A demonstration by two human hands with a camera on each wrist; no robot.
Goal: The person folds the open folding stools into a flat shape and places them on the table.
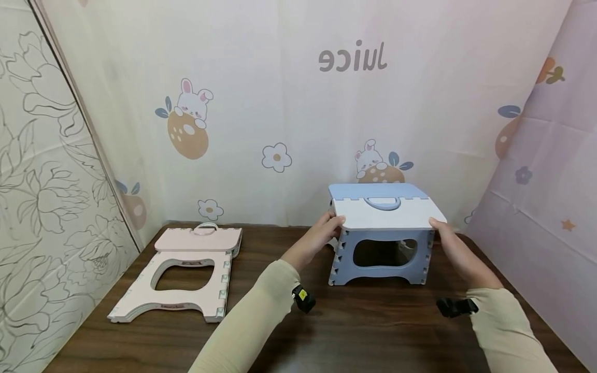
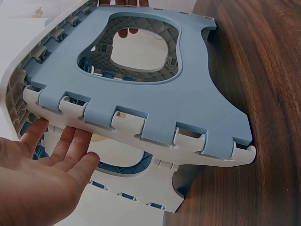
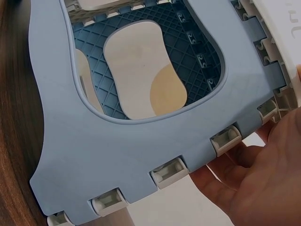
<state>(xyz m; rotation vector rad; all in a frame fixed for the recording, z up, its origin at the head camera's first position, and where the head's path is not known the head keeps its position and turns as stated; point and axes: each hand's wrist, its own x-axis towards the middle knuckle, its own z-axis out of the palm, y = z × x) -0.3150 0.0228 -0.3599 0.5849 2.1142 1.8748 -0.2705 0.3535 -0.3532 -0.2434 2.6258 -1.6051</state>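
A blue and white folding stool [image 1: 389, 273] stands unfolded and upright on the right part of the table, its top level and its carry handle [image 1: 383, 205] lying against the top. My left hand [image 1: 321, 234] holds its left end, thumb on the top's edge and fingers against the hinged side panel [image 2: 141, 123]. At the other end my right hand [image 1: 449, 239] holds the stool the same way, thumb on top, fingers by the side hinges [image 3: 170, 173]. Through the front panel's opening, the ribbed inner side shows in both wrist views.
A pink folding stool [image 1: 186, 298] lies folded flat on the left of the dark wooden table [image 1: 368, 331], its white handle [image 1: 205, 227] toward the back. Printed curtains [image 1: 280, 93] hang behind the table and along both sides.
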